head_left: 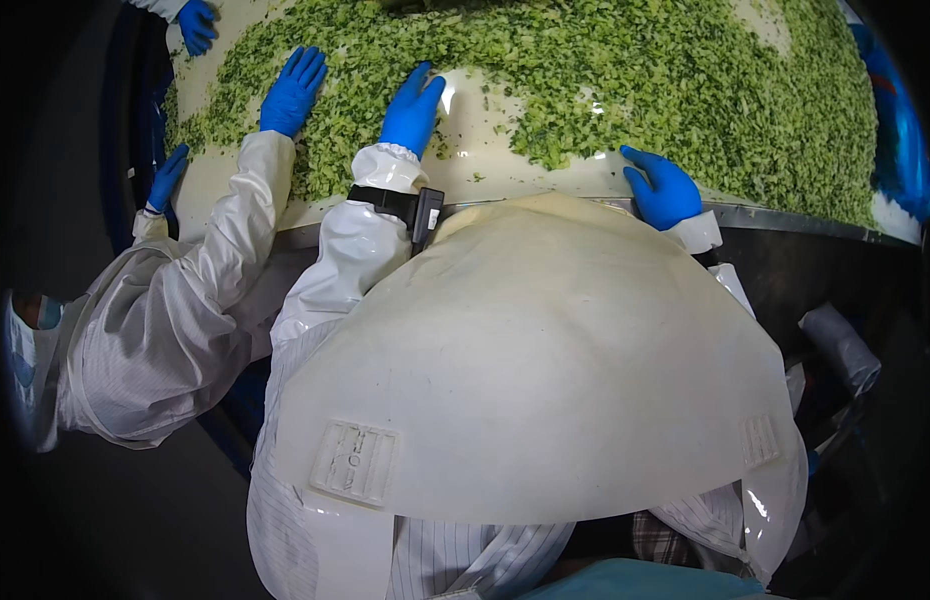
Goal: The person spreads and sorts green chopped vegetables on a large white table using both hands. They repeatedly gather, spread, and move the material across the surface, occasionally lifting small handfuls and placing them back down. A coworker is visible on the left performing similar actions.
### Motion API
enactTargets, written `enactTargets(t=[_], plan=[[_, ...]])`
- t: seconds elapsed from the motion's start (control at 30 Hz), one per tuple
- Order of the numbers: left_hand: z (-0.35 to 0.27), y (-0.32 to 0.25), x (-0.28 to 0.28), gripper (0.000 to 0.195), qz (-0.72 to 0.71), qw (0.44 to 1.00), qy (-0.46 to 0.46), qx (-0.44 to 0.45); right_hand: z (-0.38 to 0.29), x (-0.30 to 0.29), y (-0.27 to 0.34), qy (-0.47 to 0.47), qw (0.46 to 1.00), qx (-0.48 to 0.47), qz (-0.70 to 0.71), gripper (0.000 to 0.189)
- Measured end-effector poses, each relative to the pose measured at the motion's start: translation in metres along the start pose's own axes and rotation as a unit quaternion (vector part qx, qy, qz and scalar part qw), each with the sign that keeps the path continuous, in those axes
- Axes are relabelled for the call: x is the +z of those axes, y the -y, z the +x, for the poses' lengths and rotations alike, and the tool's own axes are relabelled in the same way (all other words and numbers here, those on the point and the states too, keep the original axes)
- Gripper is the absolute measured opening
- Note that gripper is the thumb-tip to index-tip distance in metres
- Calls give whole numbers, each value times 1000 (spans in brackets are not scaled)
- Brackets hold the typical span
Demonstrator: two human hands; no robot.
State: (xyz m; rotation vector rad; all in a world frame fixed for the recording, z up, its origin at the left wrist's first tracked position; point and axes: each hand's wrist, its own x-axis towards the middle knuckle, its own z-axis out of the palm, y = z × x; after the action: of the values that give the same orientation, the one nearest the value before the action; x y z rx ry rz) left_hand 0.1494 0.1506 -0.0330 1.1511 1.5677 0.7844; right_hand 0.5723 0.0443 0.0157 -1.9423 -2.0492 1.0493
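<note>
Chopped green leafy vegetable lies spread in a loose layer over a white work table. My left hand, in a blue glove, rests at the border of the pieces with its thumb apart from its fingers. It grips nothing that I can see. Near the metal front edge of the table is my right hand, also blue-gloved. Its thumb and forefinger are spread and hold nothing, beside the lower border of the vegetable. The palm undersides are hidden.
A co-worker in white stands at my left, with one gloved hand over the vegetable and another at the table's left side. Another person's gloved hand shows at the top left. A white apron covers my front.
</note>
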Motion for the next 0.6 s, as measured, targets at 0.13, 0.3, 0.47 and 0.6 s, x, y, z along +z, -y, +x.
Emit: enactTargets(t=[0.13,0.3,0.47,0.6], plan=[[7,37,-100,73,58,986,-115,-108,9,7,12,56,991,-16,118,48],[-84,40,-112,47,146,986,-32,70,48,25,33,302,937,-138,112,53],[-137,30,-78,35,369,923,-20,102,126,-2,25,5,993,-66,97,58],[-137,29,-71,36,300,938,-78,153,166,7,59,-83,993,-72,48,65]])
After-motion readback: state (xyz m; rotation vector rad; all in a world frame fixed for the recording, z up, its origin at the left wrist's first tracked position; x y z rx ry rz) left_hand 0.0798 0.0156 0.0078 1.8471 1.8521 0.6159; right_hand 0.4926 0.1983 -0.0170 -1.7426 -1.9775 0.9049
